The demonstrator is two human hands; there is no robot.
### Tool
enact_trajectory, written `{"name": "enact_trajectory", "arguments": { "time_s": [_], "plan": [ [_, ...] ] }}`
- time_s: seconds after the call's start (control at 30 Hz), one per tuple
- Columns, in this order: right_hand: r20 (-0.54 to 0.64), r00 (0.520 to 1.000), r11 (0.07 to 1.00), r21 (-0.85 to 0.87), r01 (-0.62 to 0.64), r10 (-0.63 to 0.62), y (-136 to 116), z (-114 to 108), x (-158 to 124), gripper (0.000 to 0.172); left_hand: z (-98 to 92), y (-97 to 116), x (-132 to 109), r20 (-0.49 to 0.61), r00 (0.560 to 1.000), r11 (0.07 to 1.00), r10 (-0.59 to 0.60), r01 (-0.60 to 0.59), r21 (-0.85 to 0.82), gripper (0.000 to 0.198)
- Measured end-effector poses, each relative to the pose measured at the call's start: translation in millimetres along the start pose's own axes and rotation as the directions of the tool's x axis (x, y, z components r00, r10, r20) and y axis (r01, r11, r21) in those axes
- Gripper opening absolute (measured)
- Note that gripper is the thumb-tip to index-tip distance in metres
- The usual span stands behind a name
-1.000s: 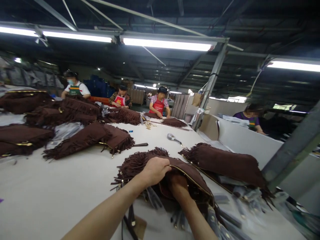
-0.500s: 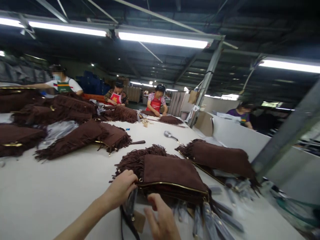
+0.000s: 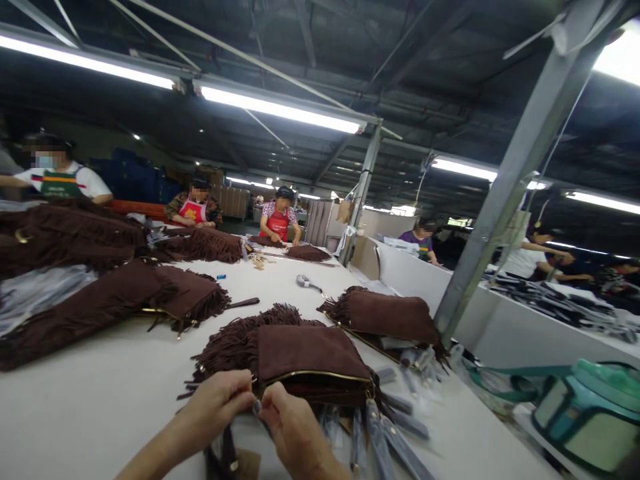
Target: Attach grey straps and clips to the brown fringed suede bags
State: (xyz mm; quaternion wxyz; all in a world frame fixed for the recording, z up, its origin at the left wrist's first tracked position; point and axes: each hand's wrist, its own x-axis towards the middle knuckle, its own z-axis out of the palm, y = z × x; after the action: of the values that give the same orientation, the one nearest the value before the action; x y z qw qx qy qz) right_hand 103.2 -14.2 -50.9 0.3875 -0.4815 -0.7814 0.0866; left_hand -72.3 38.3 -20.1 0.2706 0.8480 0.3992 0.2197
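A dark brown fringed bag (image 3: 310, 348) lies on the white table, its gold zipper edge facing me and partly open. At its near left corner, my left hand (image 3: 220, 408) pinches something small, mostly hidden by the fingers. My right hand (image 3: 293, 417) is closed beside it, fingertips at the same corner on a wrapped strap end (image 3: 257, 405). Below the hands are a dark strap (image 3: 229, 450) and a brown tag (image 3: 247, 465). Several plastic-wrapped straps (image 3: 380, 440) spread out from under the bag's near right side.
Other brown fringed bags (image 3: 387, 317) lie right and left on the table (image 3: 125, 400). A tape roll or similar grey item (image 3: 305, 281) sits behind. A metal post (image 3: 515, 173) and green jug (image 3: 590, 407) stand right. People work beyond the table.
The view has turned to the right, bringing the jug and more people in. My right hand has moved up to the bag's corner beside my left, and its fingers have closed.
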Motion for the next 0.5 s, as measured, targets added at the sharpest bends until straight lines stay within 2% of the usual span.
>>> {"name": "enact_trajectory", "arguments": {
  "time_s": [0.07,0.13,0.2,0.27,0.37,0.43,0.47,0.5],
  "plan": [
    [0.092,0.995,0.988,-0.151,0.042,-0.028,8.7,-11.7,2.0,0.006,2.9,-0.2,3.1,0.014,1.0,0.996,0.025,-0.023,-0.091,0.027],
    [0.144,0.989,0.937,-0.343,0.067,-0.019,25.4,-30.6,2.9,0.007,-1.5,-4.0,5.2,0.001,0.999,0.988,0.049,-0.048,-0.145,0.029],
    [0.157,0.988,0.884,-0.463,0.067,0.007,51.8,-62.3,-1.7,0.008,-12.6,-13.0,5.3,-0.064,0.997,0.984,0.039,-0.049,-0.172,0.033],
    [0.112,0.993,0.865,-0.501,0.016,0.047,84.6,-103.5,-14.0,0.014,-25.3,-23.8,3.6,-0.134,0.991,0.974,-0.013,-0.018,-0.224,0.037],
    [0.048,0.991,0.827,-0.557,-0.078,0.126,125.1,-154.1,-38.9,0.02,-33.8,-27.5,0.6,-0.137,0.989,0.949,-0.055,0.009,-0.316,0.04],
    [0.01,0.996,0.791,-0.609,-0.063,0.087,131.4,-161.3,-49.7,0.012,-31.3,-15.5,1.5,-0.129,0.991,0.935,-0.035,-0.013,-0.354,0.039],
    [-0.004,0.999,0.779,-0.626,-0.035,0.042,127.2,-155.5,-51.3,0.017,-29.3,-5.9,3.1,-0.139,0.99,0.929,-0.021,-0.033,-0.369,0.038],
    [-0.007,1.0,0.772,-0.635,0.004,-0.011,119.2,-144.7,-50.0,0.038,-27.8,4.8,5.2,-0.156,0.988,0.922,-0.011,-0.05,-0.384,0.037]
  ]
}}
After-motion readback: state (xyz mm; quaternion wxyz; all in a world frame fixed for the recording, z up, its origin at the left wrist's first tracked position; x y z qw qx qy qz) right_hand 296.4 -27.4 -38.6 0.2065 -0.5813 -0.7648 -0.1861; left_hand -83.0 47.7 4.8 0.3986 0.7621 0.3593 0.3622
